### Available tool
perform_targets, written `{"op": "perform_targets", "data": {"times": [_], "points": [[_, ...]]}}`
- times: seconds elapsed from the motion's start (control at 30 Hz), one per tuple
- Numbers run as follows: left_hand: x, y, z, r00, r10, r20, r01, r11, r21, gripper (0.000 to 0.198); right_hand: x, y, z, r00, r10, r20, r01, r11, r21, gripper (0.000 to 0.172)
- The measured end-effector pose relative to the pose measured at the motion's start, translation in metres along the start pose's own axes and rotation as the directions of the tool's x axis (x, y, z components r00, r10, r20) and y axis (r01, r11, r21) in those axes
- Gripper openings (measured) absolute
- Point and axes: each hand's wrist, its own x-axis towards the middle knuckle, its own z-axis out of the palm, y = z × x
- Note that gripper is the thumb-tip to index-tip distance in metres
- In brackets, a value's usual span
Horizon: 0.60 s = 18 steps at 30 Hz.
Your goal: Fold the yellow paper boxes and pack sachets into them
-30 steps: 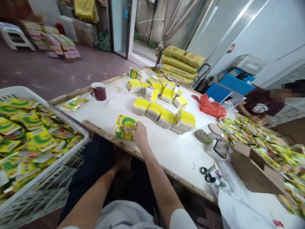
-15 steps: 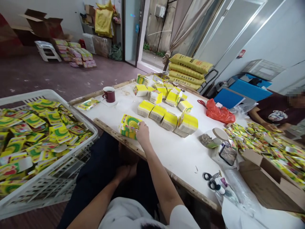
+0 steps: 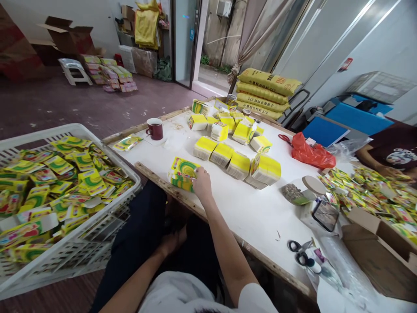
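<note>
At the near edge of the white table (image 3: 224, 206), my right hand (image 3: 202, 184) has its bent fingers closed on the right end of some yellow-and-green printed packets (image 3: 183, 173). The packets lie on the tabletop, one over another; my hand covers their right end. Down by my lap, below the table edge, is my left hand (image 3: 172, 242); its fingers are in dark shadow. Beyond the packets, a row of yellow-topped stacks of small packs (image 3: 237, 164) stands on the table. More yellow stacks (image 3: 244, 131) sit loosely behind that row.
A white plastic crate (image 3: 107, 208) full of yellow packets stands left. A dark red mug (image 3: 155, 130) is near the left table edge. Scissors (image 3: 301, 252), a phone (image 3: 325, 215), a red bag (image 3: 311, 152) and an open carton (image 3: 381, 248) lie right. A co-worker (image 3: 391, 152) sits beyond.
The view has turned slightly, so the scene sits a little further right. My right hand stays at the packets' right end, and the packets keep their place on the table.
</note>
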Motion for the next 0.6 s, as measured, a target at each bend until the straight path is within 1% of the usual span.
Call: {"op": "perform_targets", "data": {"times": [0.07,0.13,0.2,0.27,0.37,0.43,0.5,0.57,0.6], "points": [[-0.004,0.001,0.0,0.998,-0.065,0.028,0.065,0.998,-0.015,0.022,0.0,0.001,0.0,1.0,-0.001,0.002,0.001,1.0,0.014,0.03],[-0.007,0.004,-0.002,0.996,-0.083,0.022,0.084,0.995,-0.059,0.024,0.001,0.003,0.0,1.0,-0.003,0.002,0.003,0.999,0.035,0.029],[-0.009,0.009,-0.008,0.998,-0.055,-0.006,0.054,0.989,-0.137,0.035,0.003,0.005,-0.001,1.0,-0.007,-0.004,0.008,0.998,0.065,0.027],[-0.011,0.014,-0.019,1.0,-0.01,-0.03,0.002,0.97,-0.243,0.047,0.004,0.007,-0.004,1.0,-0.008,-0.016,0.01,0.995,0.101,0.025],[-0.017,0.023,-0.044,0.998,0.045,-0.05,-0.062,0.912,-0.405,0.059,0.006,0.007,-0.013,0.998,0.016,-0.061,-0.006,0.988,0.152,0.023],[-0.024,0.03,-0.068,0.992,0.068,-0.103,-0.113,0.836,-0.537,0.061,0.004,0.003,-0.019,0.992,0.027,-0.121,0.005,0.965,0.263,0.022],[-0.031,0.036,-0.094,0.97,0.072,-0.232,-0.218,0.677,-0.703,0.055,-0.003,-0.008,-0.02,0.985,0.013,-0.17,0.06,0.907,0.417,0.022],[-0.034,0.043,-0.118,0.924,0.095,-0.37,-0.364,0.517,-0.775,0.054,-0.015,-0.025,-0.016,0.986,-0.043,-0.159,0.121,0.846,0.519,0.021],[-0.035,0.046,-0.128,0.891,0.101,-0.442,-0.439,0.433,-0.787,0.056,-0.023,-0.034,-0.011,0.989,-0.087,-0.121,0.139,0.837,0.529,0.021]]}}
